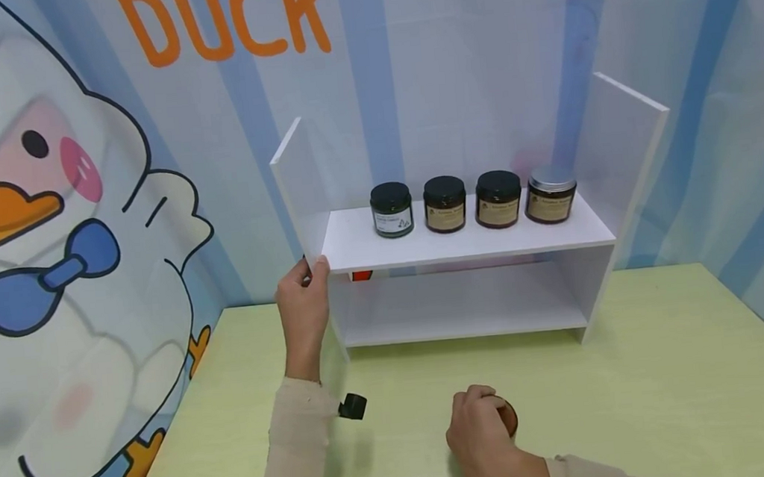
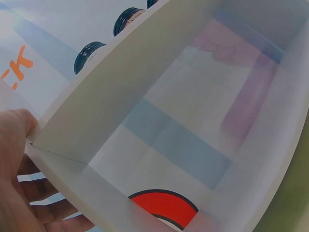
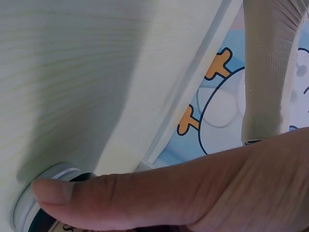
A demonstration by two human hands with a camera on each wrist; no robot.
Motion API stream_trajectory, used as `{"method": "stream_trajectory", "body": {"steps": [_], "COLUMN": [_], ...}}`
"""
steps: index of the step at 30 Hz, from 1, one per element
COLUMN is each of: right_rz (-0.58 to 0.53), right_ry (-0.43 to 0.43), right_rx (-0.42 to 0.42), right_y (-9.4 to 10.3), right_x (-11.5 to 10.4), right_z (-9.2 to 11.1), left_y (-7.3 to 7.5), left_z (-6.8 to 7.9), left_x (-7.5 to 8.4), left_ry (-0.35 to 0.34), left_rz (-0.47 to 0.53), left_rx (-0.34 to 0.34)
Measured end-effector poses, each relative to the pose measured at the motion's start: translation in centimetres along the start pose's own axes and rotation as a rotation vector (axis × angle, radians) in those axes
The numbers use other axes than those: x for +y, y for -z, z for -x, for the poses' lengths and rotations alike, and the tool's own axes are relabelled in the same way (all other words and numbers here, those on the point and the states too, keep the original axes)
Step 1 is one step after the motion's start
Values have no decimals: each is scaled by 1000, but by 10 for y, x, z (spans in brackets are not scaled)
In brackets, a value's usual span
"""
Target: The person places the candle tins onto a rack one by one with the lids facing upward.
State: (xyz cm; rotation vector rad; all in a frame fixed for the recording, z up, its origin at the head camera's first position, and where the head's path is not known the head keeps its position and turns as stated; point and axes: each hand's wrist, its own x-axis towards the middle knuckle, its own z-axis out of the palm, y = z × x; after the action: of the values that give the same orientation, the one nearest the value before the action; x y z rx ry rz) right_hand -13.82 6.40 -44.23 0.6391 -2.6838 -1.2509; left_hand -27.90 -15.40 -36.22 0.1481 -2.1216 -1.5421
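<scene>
My left hand (image 1: 302,301) grips the left side panel of a small white two-tier shelf (image 1: 467,250), thumb at the front edge of the upper board and fingers around the outside. Over the table in front of the shelf, my right hand (image 1: 485,432) holds a brown glass jar (image 1: 509,417), mostly hidden by the fingers. In the right wrist view its silver lid (image 3: 24,208) lies under the thumb, facing the tabletop; whether they touch I cannot tell. On the upper board stand black-lidded jars (image 1: 445,205) and, rightmost, a silver-lidded jar (image 1: 551,197).
The shelf's tall side panels (image 1: 624,144) rise above the upper board. Below it is the lower board (image 1: 461,307). A pale green table (image 1: 688,364) carries everything, with a printed duck backdrop (image 1: 226,146) behind. A black wrist mount (image 1: 352,406) juts from my left sleeve.
</scene>
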Motion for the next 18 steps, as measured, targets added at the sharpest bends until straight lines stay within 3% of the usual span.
{"method": "stream_trajectory", "body": {"steps": [18], "right_rz": [-29], "right_ry": [21], "right_rx": [-42], "right_y": [3], "right_x": [6], "right_z": [0], "left_y": [0], "left_z": [-2], "left_x": [-2], "left_ry": [4], "left_rz": [0], "left_rx": [-4]}}
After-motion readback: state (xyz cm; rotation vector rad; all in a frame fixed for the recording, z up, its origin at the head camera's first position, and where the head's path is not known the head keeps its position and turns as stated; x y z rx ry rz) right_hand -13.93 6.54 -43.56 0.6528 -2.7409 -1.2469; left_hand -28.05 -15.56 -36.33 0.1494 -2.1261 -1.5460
